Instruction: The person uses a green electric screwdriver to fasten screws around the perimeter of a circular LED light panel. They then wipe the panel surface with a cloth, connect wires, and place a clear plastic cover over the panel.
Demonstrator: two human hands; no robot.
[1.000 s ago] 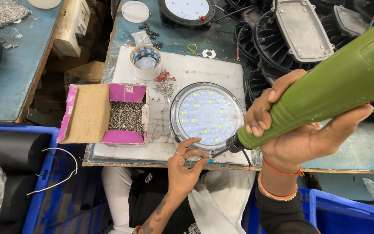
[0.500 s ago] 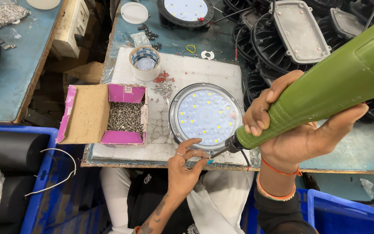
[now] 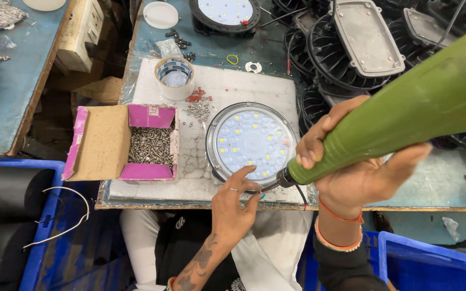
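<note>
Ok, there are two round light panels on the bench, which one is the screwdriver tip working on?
The nearer round panel, on the white mat beside the box of screws. The green screwdriver meets its lower rim; the other panel sits untouched at the bench's far edge.

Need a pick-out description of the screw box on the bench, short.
Start at the white mat on the middle bench. At its left edge, left of the round LED lamp, sits the screw box. It is the only open pink-lined cardboard box, heaped with small silver screws, its brown flap folded out leftward.
</note>
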